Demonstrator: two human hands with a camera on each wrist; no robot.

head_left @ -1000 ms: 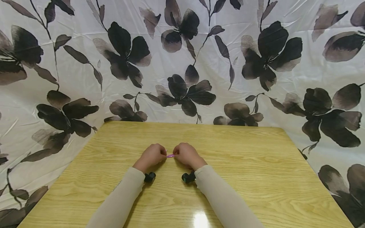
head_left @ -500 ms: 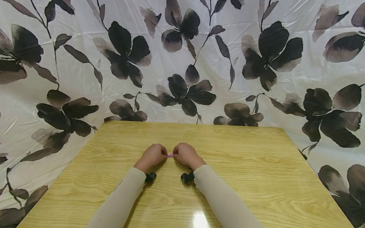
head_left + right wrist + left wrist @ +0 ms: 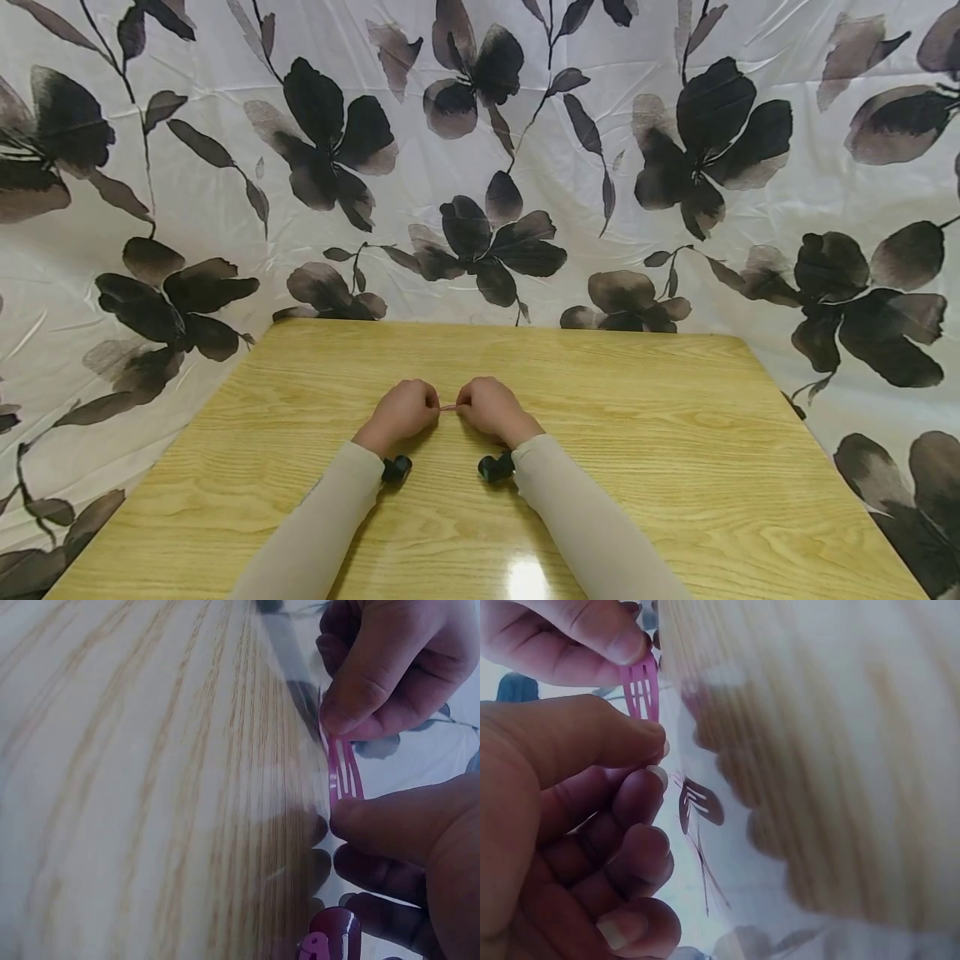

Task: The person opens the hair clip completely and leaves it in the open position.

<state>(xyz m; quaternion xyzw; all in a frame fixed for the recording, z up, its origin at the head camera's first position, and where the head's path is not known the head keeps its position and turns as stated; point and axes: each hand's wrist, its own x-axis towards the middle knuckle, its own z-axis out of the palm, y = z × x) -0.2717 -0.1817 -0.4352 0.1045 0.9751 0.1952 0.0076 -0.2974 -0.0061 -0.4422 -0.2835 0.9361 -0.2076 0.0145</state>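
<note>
A pink snap hair clip (image 3: 640,691) with long slots is stretched between my two hands, just above the table. My left hand (image 3: 407,408) pinches one end between thumb and forefinger, its other fingers curled below in the left wrist view. The opposite end is pinched by my right hand (image 3: 492,408), thumb on top. Only the clip's slotted middle (image 3: 345,772) shows in the right wrist view; the fingertips cover both ends. Beneath the right hand's fingers in that view is a glossy dark magenta piece (image 3: 335,930) with a bright pink looped end; I cannot tell what it is.
A light wood-grain table (image 3: 637,467) lies under both hands, its far edge a short way beyond them. Behind and beside it hangs a white cloth (image 3: 585,183) with dark flowers. Black wrist cameras (image 3: 496,467) sit on the inner sides of both wrists.
Both hands stay almost in place, still pinching the hair clip. The clip now looks thinner and paler in the head view, as if slightly turned.
</note>
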